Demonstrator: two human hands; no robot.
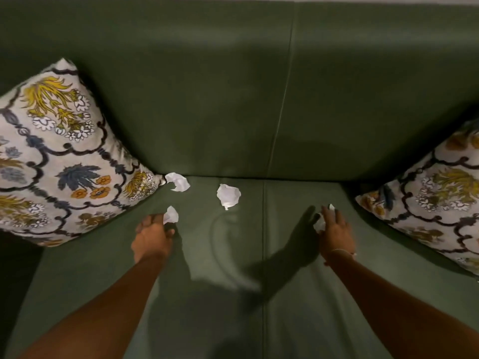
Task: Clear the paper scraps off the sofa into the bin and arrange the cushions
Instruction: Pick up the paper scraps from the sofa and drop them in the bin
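Barely underway, you are pinching one scrap in your left hand, closing your right hand over another, leaving two scraps and both cushions waiting.

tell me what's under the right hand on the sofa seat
White paper shows under the right hand: a scrap by the thumb and a bit past the fingertips. The hand covers the rest, so one piece or two is unclear. Below is the green sofa seat.

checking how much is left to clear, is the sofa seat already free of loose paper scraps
No, two crumpled scraps still lie loose on the sofa seat: one by the left cushion and one mid-seat.
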